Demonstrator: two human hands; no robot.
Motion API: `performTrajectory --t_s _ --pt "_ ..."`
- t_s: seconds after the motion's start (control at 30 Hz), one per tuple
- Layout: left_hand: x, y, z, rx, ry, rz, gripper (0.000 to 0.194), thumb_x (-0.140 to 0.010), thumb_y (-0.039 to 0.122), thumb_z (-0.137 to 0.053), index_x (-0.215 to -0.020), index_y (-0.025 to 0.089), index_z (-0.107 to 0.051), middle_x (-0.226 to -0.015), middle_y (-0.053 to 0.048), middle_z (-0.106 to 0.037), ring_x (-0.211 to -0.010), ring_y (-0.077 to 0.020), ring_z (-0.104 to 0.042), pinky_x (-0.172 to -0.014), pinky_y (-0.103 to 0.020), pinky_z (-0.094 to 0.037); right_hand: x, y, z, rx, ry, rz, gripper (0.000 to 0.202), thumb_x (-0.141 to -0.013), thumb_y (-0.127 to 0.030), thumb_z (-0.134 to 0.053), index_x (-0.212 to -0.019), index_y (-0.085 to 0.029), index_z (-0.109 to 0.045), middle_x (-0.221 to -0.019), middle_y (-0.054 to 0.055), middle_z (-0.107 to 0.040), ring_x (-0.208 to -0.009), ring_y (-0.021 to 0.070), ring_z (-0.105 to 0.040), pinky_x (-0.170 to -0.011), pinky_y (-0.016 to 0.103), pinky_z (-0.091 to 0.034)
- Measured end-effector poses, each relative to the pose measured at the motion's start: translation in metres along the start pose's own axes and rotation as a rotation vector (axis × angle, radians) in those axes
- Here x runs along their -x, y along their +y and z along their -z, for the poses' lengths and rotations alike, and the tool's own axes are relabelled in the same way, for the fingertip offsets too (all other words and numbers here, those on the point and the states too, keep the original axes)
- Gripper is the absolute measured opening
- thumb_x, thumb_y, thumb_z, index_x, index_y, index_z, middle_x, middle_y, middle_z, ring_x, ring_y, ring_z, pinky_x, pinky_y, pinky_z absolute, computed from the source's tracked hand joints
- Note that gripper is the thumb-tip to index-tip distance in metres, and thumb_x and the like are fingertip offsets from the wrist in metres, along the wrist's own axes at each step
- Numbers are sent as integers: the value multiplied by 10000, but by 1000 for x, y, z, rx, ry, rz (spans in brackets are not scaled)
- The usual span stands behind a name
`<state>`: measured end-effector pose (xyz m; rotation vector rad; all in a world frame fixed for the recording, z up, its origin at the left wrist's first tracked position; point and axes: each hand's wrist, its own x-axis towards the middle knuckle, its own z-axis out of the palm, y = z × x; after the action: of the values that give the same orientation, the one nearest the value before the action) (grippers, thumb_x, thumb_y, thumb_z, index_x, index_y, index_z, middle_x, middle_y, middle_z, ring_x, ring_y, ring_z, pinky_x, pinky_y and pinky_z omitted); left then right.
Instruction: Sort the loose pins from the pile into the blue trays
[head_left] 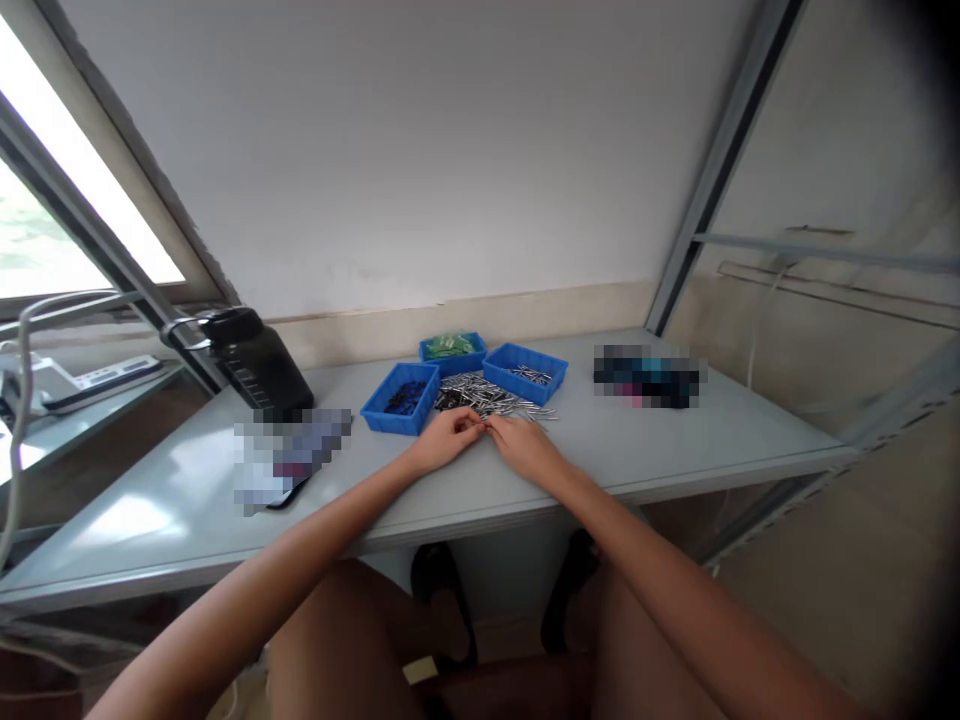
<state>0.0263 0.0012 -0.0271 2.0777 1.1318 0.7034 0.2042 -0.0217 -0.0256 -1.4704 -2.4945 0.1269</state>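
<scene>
My left hand [448, 438] and my right hand [523, 444] meet at the fingertips over the table, just in front of a loose pile of thin metal pieces [495, 397]. Both hands are closed in a pinch; whatever lies between the fingers is too small to make out. Left of the pile stands a blue tray [390, 420] with small dark parts in it. Another blue tray [559, 372], behind and to the right, has metal pieces inside. At the back, a third blue tray [472, 362] contains green material [450, 346].
A large black bottle [259, 365] leans at the table's left side, with a blurred flat item [300, 460] before it. Blurred dark items [646, 378] lie on the right. Metal shelf posts [724, 170] rise at both sides; the table's front edge [480, 522] is near my forearms.
</scene>
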Motion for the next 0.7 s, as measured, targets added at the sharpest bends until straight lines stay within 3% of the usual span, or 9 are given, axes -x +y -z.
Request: performTrajectory --t_s 0.43,0.7 --pt "18 10 -24 40 233 81 296 -907 305 -553 -1157 147 -548 -1156 -80 -581 -976 -220 -604 -817 -412 -521 16 -18 4 5 10 -82 328 -910 -354 -526 -1175 -161 -523 -1166 77 -549 -992 192 -571 -838 400 -498" --pt "17 9 -25 20 300 96 298 -907 301 -554 -1162 147 -544 -1157 -83 -580 -974 -217 -605 -814 -412 -522 20 -22 10 -29 18 -88 317 -912 -354 -522 -1168 -166 -528 -1169 77 -549 -992 189 -570 -842 397 -497"
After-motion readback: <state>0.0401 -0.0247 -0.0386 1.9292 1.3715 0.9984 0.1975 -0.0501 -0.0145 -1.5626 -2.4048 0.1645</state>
